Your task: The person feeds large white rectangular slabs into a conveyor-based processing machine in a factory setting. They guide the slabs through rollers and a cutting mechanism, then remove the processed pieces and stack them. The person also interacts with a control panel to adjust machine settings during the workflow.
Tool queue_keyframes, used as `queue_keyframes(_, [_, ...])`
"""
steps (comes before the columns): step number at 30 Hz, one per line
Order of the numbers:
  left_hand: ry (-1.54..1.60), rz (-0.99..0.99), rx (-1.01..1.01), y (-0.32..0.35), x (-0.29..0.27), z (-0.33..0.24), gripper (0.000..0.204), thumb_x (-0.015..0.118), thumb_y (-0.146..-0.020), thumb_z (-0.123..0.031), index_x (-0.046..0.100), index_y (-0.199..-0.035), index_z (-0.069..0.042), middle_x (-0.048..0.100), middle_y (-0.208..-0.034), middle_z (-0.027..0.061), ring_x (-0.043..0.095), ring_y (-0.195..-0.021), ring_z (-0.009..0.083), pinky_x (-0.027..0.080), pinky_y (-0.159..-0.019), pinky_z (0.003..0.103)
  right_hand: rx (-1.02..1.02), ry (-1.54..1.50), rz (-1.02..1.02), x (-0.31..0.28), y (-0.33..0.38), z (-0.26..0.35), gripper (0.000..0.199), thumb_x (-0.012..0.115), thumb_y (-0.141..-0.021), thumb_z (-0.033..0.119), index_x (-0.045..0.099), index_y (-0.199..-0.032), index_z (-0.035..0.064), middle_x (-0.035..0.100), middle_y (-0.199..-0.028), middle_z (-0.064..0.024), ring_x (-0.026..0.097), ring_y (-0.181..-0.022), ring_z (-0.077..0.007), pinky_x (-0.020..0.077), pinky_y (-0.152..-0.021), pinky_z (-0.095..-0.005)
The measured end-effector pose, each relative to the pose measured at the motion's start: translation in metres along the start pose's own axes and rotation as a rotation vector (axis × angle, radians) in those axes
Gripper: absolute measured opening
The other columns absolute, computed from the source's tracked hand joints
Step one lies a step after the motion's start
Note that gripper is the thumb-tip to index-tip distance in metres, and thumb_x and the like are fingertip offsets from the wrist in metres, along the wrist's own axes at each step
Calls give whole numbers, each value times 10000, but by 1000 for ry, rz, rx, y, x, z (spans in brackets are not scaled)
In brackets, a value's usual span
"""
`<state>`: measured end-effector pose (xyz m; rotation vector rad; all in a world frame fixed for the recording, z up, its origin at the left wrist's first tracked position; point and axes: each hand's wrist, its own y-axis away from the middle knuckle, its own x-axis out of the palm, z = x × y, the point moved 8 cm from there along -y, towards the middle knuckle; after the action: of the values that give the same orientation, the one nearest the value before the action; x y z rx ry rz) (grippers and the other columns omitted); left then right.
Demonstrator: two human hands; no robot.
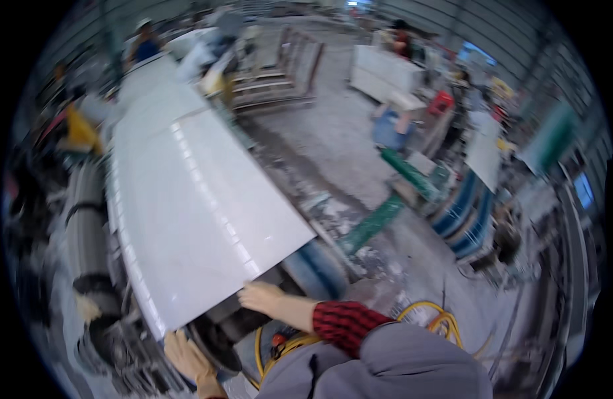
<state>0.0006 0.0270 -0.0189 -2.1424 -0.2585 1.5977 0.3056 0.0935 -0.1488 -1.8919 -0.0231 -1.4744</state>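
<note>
A long white stone slab (pixel 193 199) lies flat on a roller conveyor and runs away from me toward the upper left. My right hand (pixel 261 296) grips the slab's near edge on its right part, fingers curled on the rim. My left hand (pixel 187 356) holds the near left corner from below. A red checked sleeve covers my right forearm. The picture is blurred by motion.
Grey rollers (pixel 87 233) line the slab's left side. A blue drum (pixel 318 266) sits under the near end. Yellow hose (pixel 439 318) coils on the wet concrete floor at the right. Green beams (pixel 373 223), blue racks (pixel 463 213) and other workers stand farther off.
</note>
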Motion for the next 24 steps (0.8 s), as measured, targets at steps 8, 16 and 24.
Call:
queue_keyframes(8, [-47, -15, 14, 28, -11, 30, 428, 544, -1220, -122, 668, -1606, 14, 591, -1715, 300, 548, -1592, 473, 344, -1369, 596, 155, 1611, -1461, -28, -47, -18, 507, 752, -1164, 278, 609, -1552, -16, 736, -1463, -167, 719, -1369, -305, 661, -1128, -448])
queue_keyframes(16, [445, 101, -36, -37, -38, -12, 454, 677, -1121, -42, 678, -1565, 53, 672, -1594, 300, 594, -1524, 514, 383, -1343, 600, 360, 1937, -1255, 37, 27, -42, 532, 714, -1164, 213, 620, -1674, 97, 788, -1485, -121, 772, -1223, -223, 606, -1117, -357])
queue_keyframes(24, [231, 377, 315, -138, 86, -1, 643, 794, -1080, -325, 639, -1649, -69, 703, -1557, 269, 632, -1484, 451, 411, -1306, 547, 484, 932, -1503, 168, 118, -88, 450, 599, -1239, 240, 602, -1631, 18, 724, -1553, -177, 723, -1382, -380, 570, -1245, -435])
